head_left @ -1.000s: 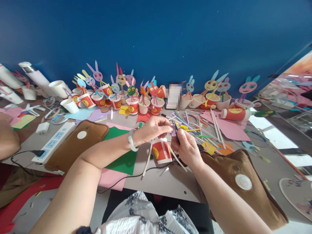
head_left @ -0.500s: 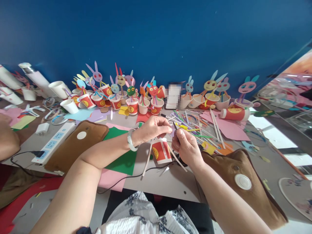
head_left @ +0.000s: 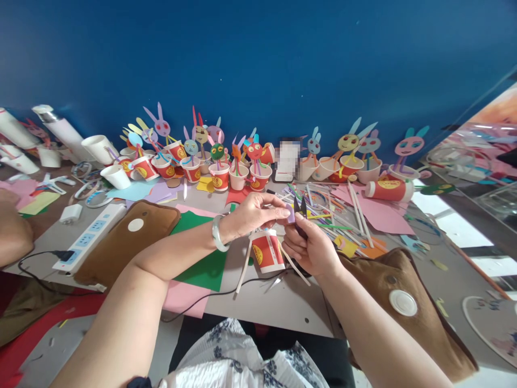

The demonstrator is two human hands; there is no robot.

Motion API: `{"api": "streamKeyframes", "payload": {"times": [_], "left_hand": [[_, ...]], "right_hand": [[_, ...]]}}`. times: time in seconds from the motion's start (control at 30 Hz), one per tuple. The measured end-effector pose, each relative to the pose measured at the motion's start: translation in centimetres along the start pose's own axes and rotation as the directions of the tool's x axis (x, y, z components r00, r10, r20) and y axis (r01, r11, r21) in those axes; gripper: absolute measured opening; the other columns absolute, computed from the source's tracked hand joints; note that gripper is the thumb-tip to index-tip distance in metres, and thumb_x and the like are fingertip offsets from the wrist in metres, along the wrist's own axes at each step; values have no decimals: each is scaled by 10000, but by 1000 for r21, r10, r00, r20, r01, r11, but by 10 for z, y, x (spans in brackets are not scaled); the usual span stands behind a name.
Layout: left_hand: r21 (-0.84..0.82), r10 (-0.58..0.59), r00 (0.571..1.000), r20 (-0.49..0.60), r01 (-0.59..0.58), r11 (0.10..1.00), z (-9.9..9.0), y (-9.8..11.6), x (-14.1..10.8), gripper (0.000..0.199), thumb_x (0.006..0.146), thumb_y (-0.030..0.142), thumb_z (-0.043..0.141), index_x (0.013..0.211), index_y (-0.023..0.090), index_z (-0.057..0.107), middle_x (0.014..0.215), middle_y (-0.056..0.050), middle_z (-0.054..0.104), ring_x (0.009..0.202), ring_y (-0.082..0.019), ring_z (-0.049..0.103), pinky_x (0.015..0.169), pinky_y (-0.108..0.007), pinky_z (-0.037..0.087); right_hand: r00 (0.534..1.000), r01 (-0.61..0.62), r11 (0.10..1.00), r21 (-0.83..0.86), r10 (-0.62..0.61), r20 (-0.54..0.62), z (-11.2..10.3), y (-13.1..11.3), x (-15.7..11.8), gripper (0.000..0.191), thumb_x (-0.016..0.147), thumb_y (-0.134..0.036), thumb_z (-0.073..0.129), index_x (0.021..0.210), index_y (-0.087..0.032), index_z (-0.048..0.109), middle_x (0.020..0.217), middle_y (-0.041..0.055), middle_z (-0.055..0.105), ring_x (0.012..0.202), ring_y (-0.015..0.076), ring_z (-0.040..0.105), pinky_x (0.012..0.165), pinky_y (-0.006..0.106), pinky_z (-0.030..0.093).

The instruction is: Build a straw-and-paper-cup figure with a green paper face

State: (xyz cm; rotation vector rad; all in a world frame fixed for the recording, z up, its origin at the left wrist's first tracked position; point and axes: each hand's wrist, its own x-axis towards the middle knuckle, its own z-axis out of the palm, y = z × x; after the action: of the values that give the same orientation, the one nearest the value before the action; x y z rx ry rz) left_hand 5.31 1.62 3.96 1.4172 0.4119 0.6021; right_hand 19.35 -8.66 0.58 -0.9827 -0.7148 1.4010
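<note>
My left hand (head_left: 264, 211) pinches a small piece of purple paper (head_left: 291, 213) between thumb and fingertips. Close beside it, my right hand (head_left: 309, 242) grips dark-handled scissors (head_left: 301, 209), whose two black blades stand apart and point away from me. Below both hands a red and white paper cup (head_left: 268, 253) rests on the table, with pale strips (head_left: 243, 267) sticking out at its sides. Green paper (head_left: 204, 264) lies under and beside my left forearm.
Decorated cups with paper rabbit heads (head_left: 255, 151) line the blue wall. Loose coloured strips (head_left: 323, 207) spread behind my right hand. Brown cushions (head_left: 131, 234) flank me, a power strip (head_left: 89, 237) lies at left, and a black cable (head_left: 226, 292) crosses in front. Another person's arm (head_left: 14, 231) shows at far left.
The scissors have opened and swung slightly right, away from the purple paper. The paper now shows more clearly in my left fingertips. The cup stays where it was.
</note>
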Motion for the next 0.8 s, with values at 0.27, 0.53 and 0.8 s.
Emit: {"api": "streamKeyframes", "payload": {"times": [0.27, 0.53, 0.8], "left_hand": [[-83, 54, 990, 130, -44, 996, 0, -3, 1, 377, 732, 475, 840, 799, 130, 706, 746, -30, 652, 522, -60, 494, 465, -233, 334], [-83, 51, 990, 128, -41, 996, -1, -3, 2, 369, 707, 464, 860, 805, 137, 721, 956, -55, 684, 549, -35, 481, 474, -225, 348], [-13, -69, 997, 26, 69, 998, 3, -1, 0, 395, 699, 413, 870, 861, 130, 647, 615, 44, 569, 488, -49, 464, 483, -215, 337]], "right_hand": [[989, -80, 993, 84, 69, 127, -3, -3, -3, 322, 865, -492, 651, 759, -192, 598, 444, -124, 212, 373, 52, 83, 352, 194, 134], [998, 8, 1000, 24, -10, 69, -3, -2, -4, 421, 813, -498, 759, 693, -223, 463, 488, -126, 162, 412, 53, 77, 364, 204, 113], [902, 367, 911, -189, -398, -167, 3, 8, -1, 423, 849, -491, 750, 715, -244, 433, 513, -108, 259, 431, 67, 211, 411, 230, 241]]}}
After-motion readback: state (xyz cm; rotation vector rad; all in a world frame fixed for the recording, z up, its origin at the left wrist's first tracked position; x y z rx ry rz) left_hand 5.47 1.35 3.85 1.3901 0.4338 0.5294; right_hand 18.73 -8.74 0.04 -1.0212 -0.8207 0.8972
